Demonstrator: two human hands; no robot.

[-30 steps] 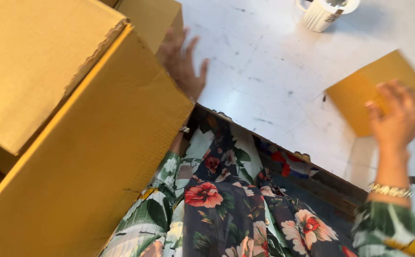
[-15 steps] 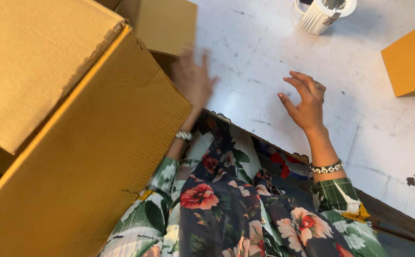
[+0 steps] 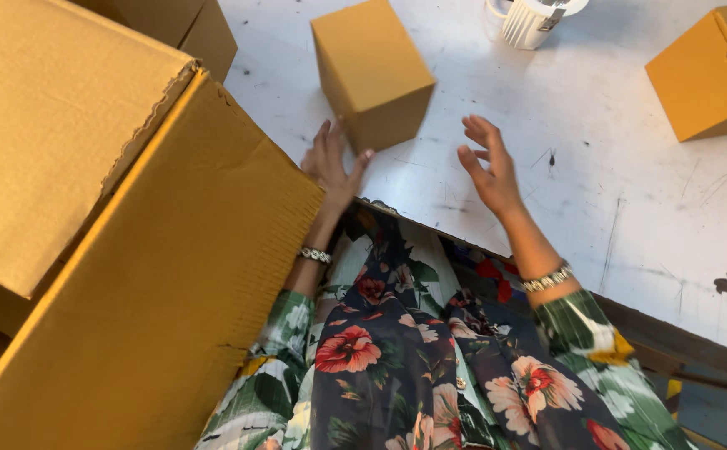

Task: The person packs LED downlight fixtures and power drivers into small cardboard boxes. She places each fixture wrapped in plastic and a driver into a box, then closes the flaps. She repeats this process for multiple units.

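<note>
Left hand (image 3: 330, 162) spread flat, fingertips touched to small box (image 3: 372, 73) on table (image 3: 597, 200). Right hand (image 3: 487, 167) open, nothing held, just beside box. Large carton (image 3: 147, 275) at left.

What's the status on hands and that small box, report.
Left hand open, fingertips at small cardboard box base. Right hand open, empty, just right of it. Large open carton crowds the left side.

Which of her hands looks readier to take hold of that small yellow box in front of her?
Probably the left hand: its fingertips reach the small yellow box's lower edge. The right hand hangs open, apart from it.
</note>
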